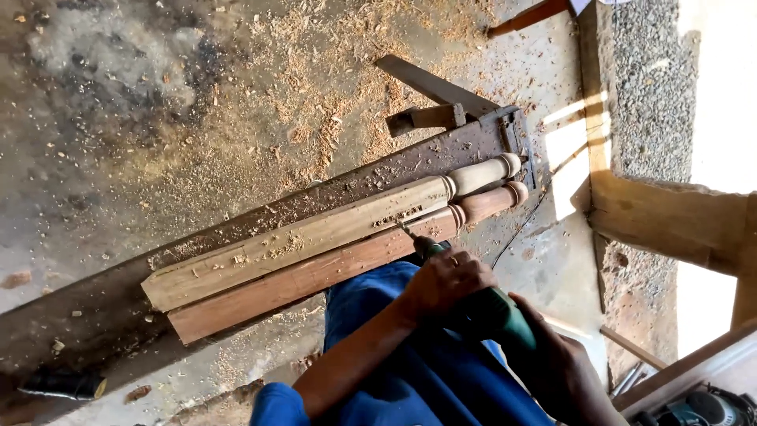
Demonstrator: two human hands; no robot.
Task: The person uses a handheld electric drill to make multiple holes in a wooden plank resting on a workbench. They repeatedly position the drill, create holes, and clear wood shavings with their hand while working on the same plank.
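Head view showed the left hand (445,280) with its fingers clenched over the front of a green power drill (482,309), pressing down on the body just behind the chuck. The right hand (561,369) gripped the rear handle of the same drill, fingers wrapped around it, though the fingertips themselves were hidden beneath the tool. The drill bit (405,229) met the top face of the darker, reddish turned leg (331,268), close to where its square section gave way to the rounded end. Touching it on the far side lay a paler turned leg (315,237), with small holes and chips near the bit. Both legs rested lengthwise on a long dark plank (95,315) that ran diagonally across the sawdust-strewn concrete floor (158,118). A blue garment (410,371) covered the person's knee below the hands. Well apart at the lower left, a dark-handled tool (63,385) lay on the plank's end.
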